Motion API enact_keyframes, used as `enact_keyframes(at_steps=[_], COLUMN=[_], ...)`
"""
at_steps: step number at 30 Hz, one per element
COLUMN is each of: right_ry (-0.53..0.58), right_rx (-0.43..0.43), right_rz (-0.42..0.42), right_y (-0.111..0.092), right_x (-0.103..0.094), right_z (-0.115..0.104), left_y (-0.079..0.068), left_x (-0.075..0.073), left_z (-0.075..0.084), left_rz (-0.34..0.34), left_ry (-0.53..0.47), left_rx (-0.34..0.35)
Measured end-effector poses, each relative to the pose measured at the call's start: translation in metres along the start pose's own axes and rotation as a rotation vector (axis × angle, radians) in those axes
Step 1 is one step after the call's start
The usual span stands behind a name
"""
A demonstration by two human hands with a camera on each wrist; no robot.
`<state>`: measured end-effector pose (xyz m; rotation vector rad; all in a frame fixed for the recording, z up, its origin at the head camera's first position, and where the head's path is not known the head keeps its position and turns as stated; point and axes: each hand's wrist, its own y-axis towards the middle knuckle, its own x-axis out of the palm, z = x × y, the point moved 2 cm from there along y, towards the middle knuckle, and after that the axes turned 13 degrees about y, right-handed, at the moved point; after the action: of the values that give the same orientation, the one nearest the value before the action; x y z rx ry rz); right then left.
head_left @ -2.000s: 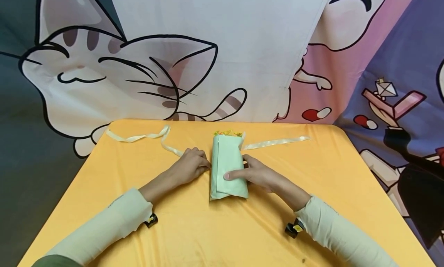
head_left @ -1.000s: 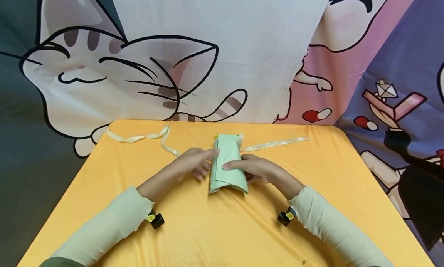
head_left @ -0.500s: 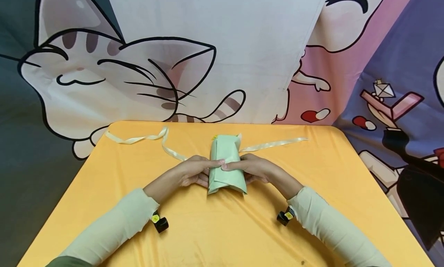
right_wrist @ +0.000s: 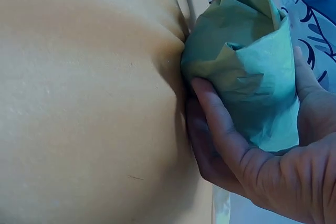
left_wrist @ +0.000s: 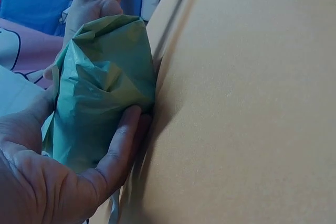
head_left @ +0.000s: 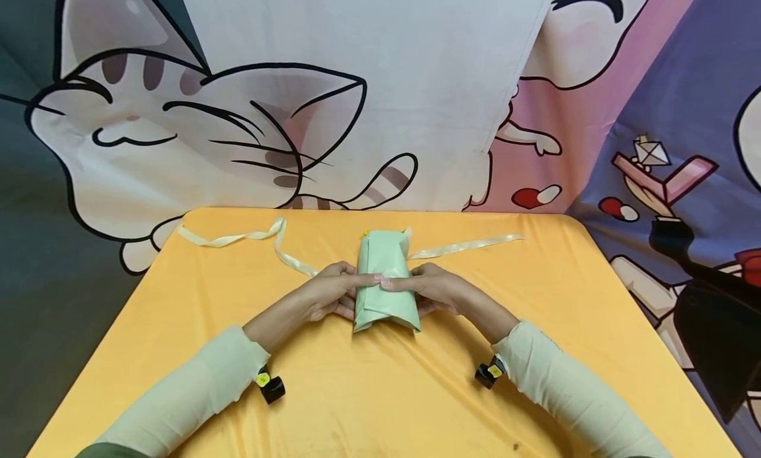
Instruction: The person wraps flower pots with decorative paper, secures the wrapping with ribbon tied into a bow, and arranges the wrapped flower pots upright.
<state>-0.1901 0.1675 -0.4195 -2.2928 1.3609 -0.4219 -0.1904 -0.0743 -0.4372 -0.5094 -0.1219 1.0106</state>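
Observation:
A small bundle wrapped in pale green paper (head_left: 386,306) lies mid-table, its long side pointing away from me. Its near end is creased and folded in, as both wrist views show. From the left, my left hand (head_left: 327,291) grips it, thumb across the top and fingers curled low against the side. My right hand (head_left: 442,289) grips the opposite side the same way, and the two thumb tips meet on top of the paper. A bit of yellow peeks out at the far end. A cream ribbon (head_left: 297,263) runs out to the left, and its other part (head_left: 466,246) stretches to the right.
The yellow cloth (head_left: 380,398) covers the table and has soft folds. A printed cartoon backdrop (head_left: 452,101) hangs right behind the far edge. Black wrist cameras sit under both sleeves, close above the cloth.
My left hand has come off the bundle's left edge, reached over and now grips its left side. The bundle has tipped flatter, hiding most of the colourful filling at its far end.

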Motion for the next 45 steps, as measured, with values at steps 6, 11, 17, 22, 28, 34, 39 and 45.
enact_keyframes(at_steps=[6,11,17,22,28,34,39,45], right_ry=[-0.021,-0.081,-0.168,-0.186,-0.257,-0.533,-1.035,-1.217], right_rx=[-0.037,-0.122,-0.225,-0.249,-0.223,-0.298,-0.451,-0.537], right_rz=[0.023,0.052,0.087,0.098,0.009,-0.032,0.334,0.387], right_y=[-0.003,-0.012,-0.028,-0.032,-0.033,-0.025,-0.001,0.01], right_x=[0.002,0.005,0.011,0.015,0.006,-0.045,-0.076,-0.089], right_z=[0.004,0.011,0.017,0.02,0.014,-0.012,-0.016,0.0], left_y=[-0.004,-0.009,-0.02,-0.024,-0.024,-0.023,-0.022,-0.02], left_x=[0.002,0.007,0.014,0.015,0.017,0.019,0.019,0.018], left_z=[-0.005,-0.011,-0.012,-0.011,-0.012,-0.011,-0.011,-0.011], left_rz=[0.041,0.069,0.072,0.096,0.101,0.096,0.094,0.084], left_ry=[-0.009,0.01,0.056,0.076,0.084,0.083,0.084,0.088], left_rx=[0.022,0.081,0.146,0.162,0.164,0.166,0.158,0.147])
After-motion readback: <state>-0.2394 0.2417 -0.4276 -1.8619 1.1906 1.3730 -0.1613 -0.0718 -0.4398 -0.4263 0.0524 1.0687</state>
